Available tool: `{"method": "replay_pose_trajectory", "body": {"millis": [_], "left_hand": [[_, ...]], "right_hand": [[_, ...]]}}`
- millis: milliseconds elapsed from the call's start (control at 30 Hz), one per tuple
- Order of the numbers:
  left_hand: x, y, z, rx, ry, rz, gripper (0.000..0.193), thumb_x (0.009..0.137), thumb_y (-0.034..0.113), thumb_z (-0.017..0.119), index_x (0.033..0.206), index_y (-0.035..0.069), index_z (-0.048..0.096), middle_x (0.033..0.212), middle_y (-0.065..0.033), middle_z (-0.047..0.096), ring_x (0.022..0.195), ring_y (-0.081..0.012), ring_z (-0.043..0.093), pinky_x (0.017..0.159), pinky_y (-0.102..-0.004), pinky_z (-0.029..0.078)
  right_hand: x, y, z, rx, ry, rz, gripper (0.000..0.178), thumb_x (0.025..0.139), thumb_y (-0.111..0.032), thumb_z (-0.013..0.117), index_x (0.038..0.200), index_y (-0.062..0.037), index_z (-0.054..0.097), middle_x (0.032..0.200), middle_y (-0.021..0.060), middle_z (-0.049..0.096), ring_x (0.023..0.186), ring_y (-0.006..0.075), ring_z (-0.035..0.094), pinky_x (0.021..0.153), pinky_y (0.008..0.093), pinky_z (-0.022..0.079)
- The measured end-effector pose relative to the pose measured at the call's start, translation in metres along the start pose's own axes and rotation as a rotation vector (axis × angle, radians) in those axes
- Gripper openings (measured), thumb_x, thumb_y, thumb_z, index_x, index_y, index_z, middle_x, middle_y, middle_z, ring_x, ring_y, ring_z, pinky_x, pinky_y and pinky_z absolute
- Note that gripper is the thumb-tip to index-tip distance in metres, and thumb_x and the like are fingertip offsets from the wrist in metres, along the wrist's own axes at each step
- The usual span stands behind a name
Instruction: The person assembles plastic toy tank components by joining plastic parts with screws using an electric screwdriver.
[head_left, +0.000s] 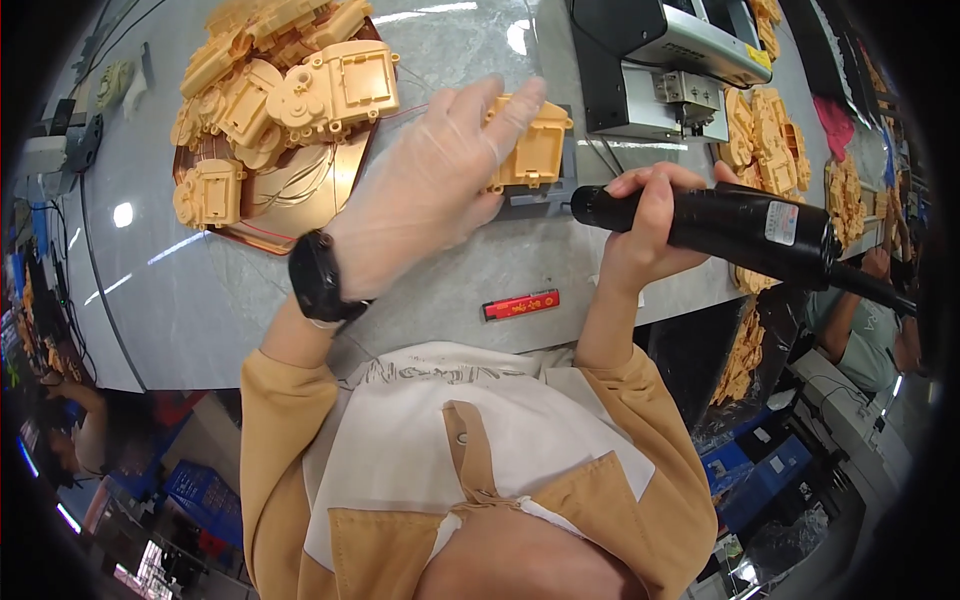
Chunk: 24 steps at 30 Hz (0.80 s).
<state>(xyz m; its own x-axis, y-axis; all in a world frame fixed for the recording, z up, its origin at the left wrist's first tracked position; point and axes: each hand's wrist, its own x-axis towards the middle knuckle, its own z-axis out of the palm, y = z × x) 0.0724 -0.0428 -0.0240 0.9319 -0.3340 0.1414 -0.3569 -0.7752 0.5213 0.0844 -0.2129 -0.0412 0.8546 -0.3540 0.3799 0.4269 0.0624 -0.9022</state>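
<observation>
- Nearest the camera, a white apron bib with tan straps covers the person's chest, and both tan-sleeved forearms rise from it toward the grey worktable
- At far left, a copper-coloured tray lies on the table, piled with tan plastic housings; one more housing sits alone at the tray's left edge
- Left forearm angles up and to the right, a black wristwatch at the wrist
- Left hand, in a clear thin glove, lies palm down with the fingers spread and stretched rightward; the fingertips rest on the top left part of a tan plastic housing part, pressing on it rather than closing around it
- That part sits on a small grey fixture on the table, just right of the tray and under the gloved fingers
- A small red flat strip lies on the table near the front edge, between the two forearms
- Right hand, bare, is wrapped shut around the front of a black electric screwdriver, held almost level with its nose pointing left, near the lower right corner of the part; whether the tip touches it cannot be told
- Behind, a black and grey machine stands on the table, with more tan parts to its right
</observation>
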Motion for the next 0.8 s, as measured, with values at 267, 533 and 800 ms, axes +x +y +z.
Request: {"method": "replay_pose_trajectory", "body": {"millis": [267, 533, 800], "left_hand": [[-0.011, 0.004, -0.004, 0.013, -0.069, -0.013, 0.080, 0.061, 0.018, 0.072, 0.132, 0.010, 0.037, 0.127, -0.0137, 0.041, 0.114, -0.0344, 0.039, 0.098, -0.0410, 0.033], [-0.008, 0.003, -0.014, 0.078, -0.079, 0.013, 0.084, 0.062, 0.032, 0.075, 0.133, 0.009, 0.037, 0.133, -0.0199, 0.037, 0.126, -0.0381, 0.029, 0.103, -0.0453, 0.027], [0.008, 0.000, 0.009, 0.208, -0.065, 0.018, 0.065, 0.076, 0.044, 0.059, 0.125, 0.004, 0.043, 0.128, -0.0167, 0.043, 0.119, -0.0333, 0.039, 0.096, -0.0404, 0.034]], "right_hand": [[0.002, 0.000, -0.003, 0.061, -0.019, 0.026, 0.058, 0.074, 0.004, 0.054, 0.121, 0.0029, 0.022, 0.070, 0.0120, 0.054, 0.052, 0.0161, 0.053, 0.054, 0.0262, 0.048], [0.003, 0.003, -0.002, -0.050, -0.005, -0.047, 0.055, 0.073, 0.002, 0.052, 0.121, 0.0019, 0.024, 0.068, 0.0120, 0.052, 0.047, 0.0173, 0.050, 0.049, 0.0286, 0.047], [-0.013, 0.006, -0.016, -0.111, -0.245, -0.190, 0.056, 0.074, 0.008, 0.059, 0.117, 0.0014, 0.024, 0.071, 0.0060, 0.056, 0.054, 0.0163, 0.055, 0.056, 0.0294, 0.049]]}}
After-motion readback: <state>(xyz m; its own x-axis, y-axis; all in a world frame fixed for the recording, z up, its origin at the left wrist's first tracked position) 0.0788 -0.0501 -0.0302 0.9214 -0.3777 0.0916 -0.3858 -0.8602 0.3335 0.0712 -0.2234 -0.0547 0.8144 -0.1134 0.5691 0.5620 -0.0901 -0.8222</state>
